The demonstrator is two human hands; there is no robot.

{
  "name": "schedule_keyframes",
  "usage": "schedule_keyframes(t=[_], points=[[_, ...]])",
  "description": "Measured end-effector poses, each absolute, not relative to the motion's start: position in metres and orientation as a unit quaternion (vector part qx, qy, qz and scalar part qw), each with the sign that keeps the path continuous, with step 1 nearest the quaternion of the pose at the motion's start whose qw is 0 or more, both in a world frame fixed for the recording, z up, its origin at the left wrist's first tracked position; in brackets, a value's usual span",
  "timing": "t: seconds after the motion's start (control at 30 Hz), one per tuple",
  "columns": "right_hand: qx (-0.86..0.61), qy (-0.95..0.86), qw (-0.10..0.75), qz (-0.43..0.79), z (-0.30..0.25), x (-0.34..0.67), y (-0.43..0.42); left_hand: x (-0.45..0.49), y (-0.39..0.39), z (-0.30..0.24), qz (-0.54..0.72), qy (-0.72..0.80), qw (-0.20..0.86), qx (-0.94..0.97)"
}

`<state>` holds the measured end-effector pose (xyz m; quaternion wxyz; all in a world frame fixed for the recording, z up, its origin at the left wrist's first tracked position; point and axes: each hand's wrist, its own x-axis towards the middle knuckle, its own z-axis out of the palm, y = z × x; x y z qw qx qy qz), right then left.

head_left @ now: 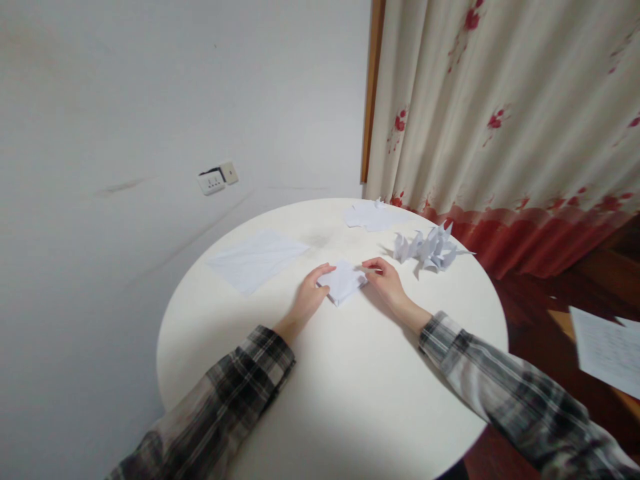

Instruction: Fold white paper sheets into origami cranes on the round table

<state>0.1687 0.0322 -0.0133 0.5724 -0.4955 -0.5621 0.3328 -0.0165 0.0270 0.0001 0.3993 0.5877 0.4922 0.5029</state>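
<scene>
A small folded square of white paper (344, 281) lies on the round white table (350, 400). My left hand (309, 299) rests at its left edge, fingers curled and pinching that side. At the paper's right corner my right hand (386, 281) pinches it with thumb and fingers. Both arms wear plaid sleeves.
A flat stack of white sheets (257, 259) lies at the left of the table. Several folded paper figures (430, 248) stand at the right, with loose white paper (373, 215) behind them. A wall socket (218, 179), a floral curtain (500, 127) and printed sheets (607, 350) lie beyond the table.
</scene>
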Motion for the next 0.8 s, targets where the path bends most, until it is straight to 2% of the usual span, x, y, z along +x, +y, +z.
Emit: schedule_keyframes(t=[0.6,0.8], points=[[-0.474,-0.606,0.556,0.315,-0.0081,0.1668,0.0278,-0.0158,0.0269,0.0028,0.513,0.468,0.384,0.608],[-0.465,-0.653,0.535,0.268,-0.0037,0.1667,0.0237,-0.0158,0.0273,0.0006,0.517,0.467,0.384,0.606]])
